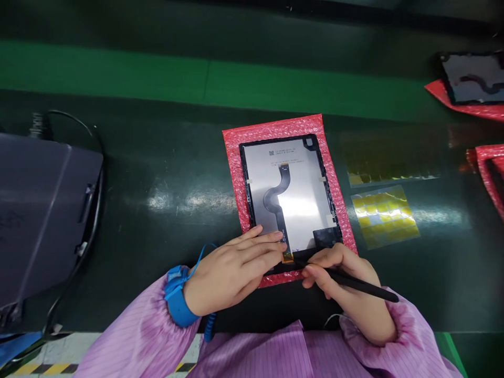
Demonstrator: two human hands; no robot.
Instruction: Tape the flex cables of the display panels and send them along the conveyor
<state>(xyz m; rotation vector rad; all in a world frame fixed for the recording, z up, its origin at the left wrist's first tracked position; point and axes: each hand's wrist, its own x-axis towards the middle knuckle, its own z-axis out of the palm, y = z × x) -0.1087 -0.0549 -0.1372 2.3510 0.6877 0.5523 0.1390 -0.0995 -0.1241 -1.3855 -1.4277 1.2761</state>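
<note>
Centrally, L hand (232, 268) lies flat on panel (303, 210); R hand (340, 268) pinches blk tool (364, 286). Dk-green bench (169, 163): yellow sheet (386, 215) approx. 3 o'clock, grey unit (35, 210) 9, brighter strip (157, 73) 12.

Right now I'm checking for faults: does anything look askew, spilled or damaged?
The screen and the red bubble wrap under it lie slightly askew, not square with the bench; no spill or clear damage shows.

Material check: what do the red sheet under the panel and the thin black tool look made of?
Red sheet: probably glossy plastic bubble wrap, given its bumpy, glinting surface. Black tool: possibly matte plastic, being evenly dark with little shine; coated metal possible.
</note>
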